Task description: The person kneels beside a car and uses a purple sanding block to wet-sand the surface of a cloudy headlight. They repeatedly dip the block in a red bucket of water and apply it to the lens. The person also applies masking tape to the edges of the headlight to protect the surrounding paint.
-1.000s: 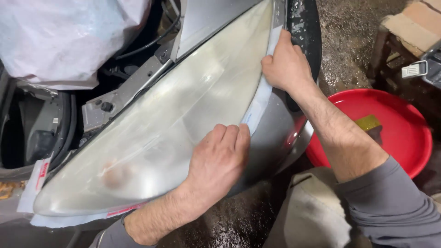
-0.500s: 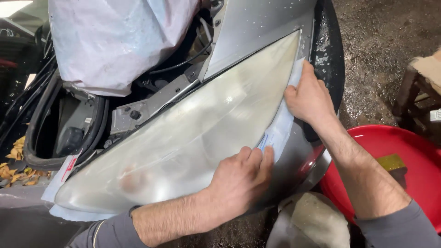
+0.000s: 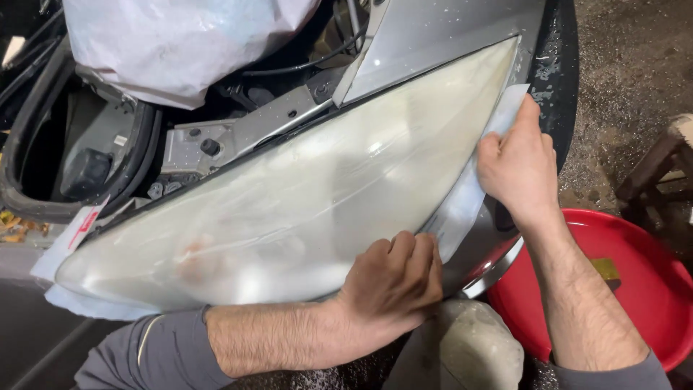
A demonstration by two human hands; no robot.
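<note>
Masking tape [image 3: 473, 184] runs along the hazy headlight's [image 3: 303, 195] lower edge; my left hand [image 3: 393, 282] presses flat fingers on it; my right hand [image 3: 520, 162] smooths upward, best kept tight to the seam.

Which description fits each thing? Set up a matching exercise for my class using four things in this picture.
Things:
1. headlight
2. basin
3. left hand
4. right hand

Descriptions:
a. red, on the ground
b. pressing tape at the lens's lower edge
c. cloudy, yellowed
d. pressing tape near the lens's upper tip

Pairs: 1-c, 2-a, 3-b, 4-d
</note>
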